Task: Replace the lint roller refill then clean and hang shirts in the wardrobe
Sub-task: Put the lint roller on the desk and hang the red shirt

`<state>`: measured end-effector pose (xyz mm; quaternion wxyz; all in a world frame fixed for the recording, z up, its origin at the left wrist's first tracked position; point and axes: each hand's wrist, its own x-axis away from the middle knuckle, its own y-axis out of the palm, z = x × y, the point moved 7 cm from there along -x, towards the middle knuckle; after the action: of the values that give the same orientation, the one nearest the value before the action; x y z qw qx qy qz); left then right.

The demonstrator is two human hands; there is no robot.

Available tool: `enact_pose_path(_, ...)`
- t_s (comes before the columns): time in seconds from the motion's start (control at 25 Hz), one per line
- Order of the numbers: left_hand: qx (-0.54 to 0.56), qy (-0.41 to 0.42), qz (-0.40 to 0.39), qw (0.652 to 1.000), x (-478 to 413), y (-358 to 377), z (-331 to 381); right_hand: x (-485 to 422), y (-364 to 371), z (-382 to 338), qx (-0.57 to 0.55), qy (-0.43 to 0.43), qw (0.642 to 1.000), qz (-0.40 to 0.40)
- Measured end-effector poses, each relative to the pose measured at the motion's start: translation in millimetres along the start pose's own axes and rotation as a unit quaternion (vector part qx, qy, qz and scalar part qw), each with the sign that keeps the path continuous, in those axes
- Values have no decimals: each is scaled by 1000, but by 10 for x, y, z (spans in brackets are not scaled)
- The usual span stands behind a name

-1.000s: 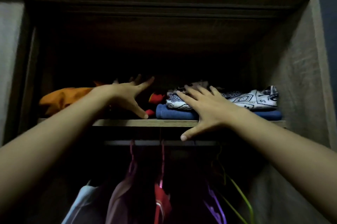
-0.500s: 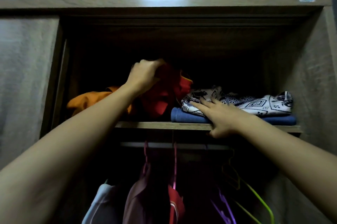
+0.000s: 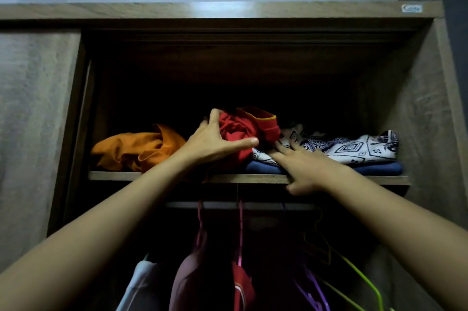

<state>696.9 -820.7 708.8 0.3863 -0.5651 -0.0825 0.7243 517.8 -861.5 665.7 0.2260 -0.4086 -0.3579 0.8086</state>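
I look up into the wooden wardrobe's upper shelf (image 3: 121, 175). My left hand (image 3: 215, 142) grips a bunched red shirt (image 3: 249, 124) with a yellow-edged collar, thumb under it and fingers over its left side. My right hand (image 3: 304, 166) lies flat with straight fingers on a folded white shirt with dark patterns (image 3: 354, 146), which sits on a folded blue garment (image 3: 379, 168); its thumb hooks under the shelf edge. A crumpled orange shirt (image 3: 136, 150) lies at the shelf's left.
Below the shelf runs a hanging rail (image 3: 266, 205) with pink hangers (image 3: 240, 229) carrying a mauve, a pale and a red garment. Bare green (image 3: 354, 270) and purple (image 3: 314, 293) hangers hang at the right. A closed sliding door (image 3: 35, 133) covers the left.
My left hand closed on the red shirt, lifted it from the shelf and now holds it lower and further right. My right hand settled flat on the patterned shirt. The view tilted up.
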Motion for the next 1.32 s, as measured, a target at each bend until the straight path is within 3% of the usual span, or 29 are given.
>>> enact_pose_path(0.08, -53, 3, 11, 999, -76, 10, 69, 4, -16, -8, -5, -4, 1000, 3)
enact_pose_path(0.16, -70, -9, 83, 994, -112, -83, 99, 15, -29, 7, -7, -3, 1000, 15)
enact_pose_path(0.28, -8, -43, 205, 978, -64, -448, 5, 20, -27, 20, 11, 10, 999, 33)
enact_pose_path(0.4, 68, -22, 262, 962, 41, -807, -12, 71, -50, -14, 50, 23, 995, 84)
enact_pose_path(0.44, 90, -4, 266, 960, 97, -893, 10, 119, -95, -29, 30, 32, 992, 115)
enact_pose_path(0.52, 128, 41, 258, 957, 297, -1016, 51, 308, -255, -102, -111, 56, 973, 197)
enact_pose_path(0.68, 226, 110, 206, 946, 962, -1155, 173, 906, -617, -343, -378, 26, 853, 359)
enact_pose_path(0.84, 292, 131, 106, 941, 1755, -926, 224, 1503, -844, -706, -497, -78, 768, 397)
enact_pose_path(0.92, 298, 115, 32, 947, 2173, -577, 147, 1739, -745, -972, -510, -136, 773, 353)
enact_pose_path(1.04, 317, 37, -70, 945, 2849, 195, -123, 2037, -199, -1343, -478, -169, 827, 241)
enact_pose_path(1.12, 327, -24, -131, 936, 3393, 758, -340, 2236, 424, -1472, -507, -104, 844, 143)
enact_pose_path(1.2, 323, -66, -218, 919, 3913, 1277, -561, 2430, 1083, -1459, -561, 11, 824, 77)
enact_pose_path(1.32, 319, -79, -324, 887, 4396, 1773, -807, 2631, 1757, -1373, -592, 138, 793, 38)
